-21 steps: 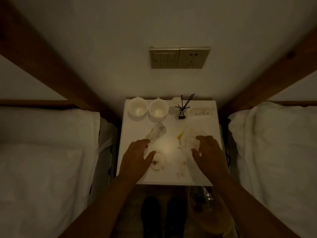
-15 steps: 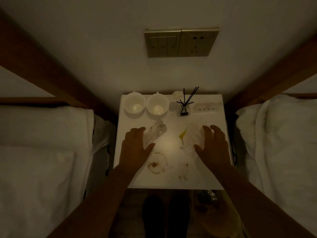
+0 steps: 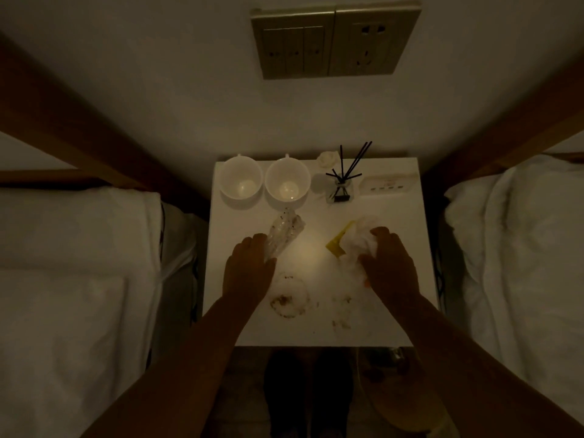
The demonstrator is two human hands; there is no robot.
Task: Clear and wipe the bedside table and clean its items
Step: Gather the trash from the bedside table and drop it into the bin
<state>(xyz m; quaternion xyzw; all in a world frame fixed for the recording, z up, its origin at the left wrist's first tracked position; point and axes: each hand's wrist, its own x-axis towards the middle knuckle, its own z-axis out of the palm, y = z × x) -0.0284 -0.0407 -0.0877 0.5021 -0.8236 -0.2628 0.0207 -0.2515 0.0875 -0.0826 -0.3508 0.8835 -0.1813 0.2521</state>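
You have a white bedside table [image 3: 395,216] marked by a brown ring stain [image 3: 286,300] and brown specks [image 3: 341,314]. Two white cups [image 3: 241,181] [image 3: 287,183] stand at the back beside a reed diffuser [image 3: 343,181] with black sticks. The clear plastic wrapper [image 3: 284,232] is dark-speckled. The crumpled tissue [image 3: 360,238] is white, against a yellow scrap [image 3: 336,245]. The wall switch plate [image 3: 336,39] is dull gold; bedding [image 3: 79,279] is white.
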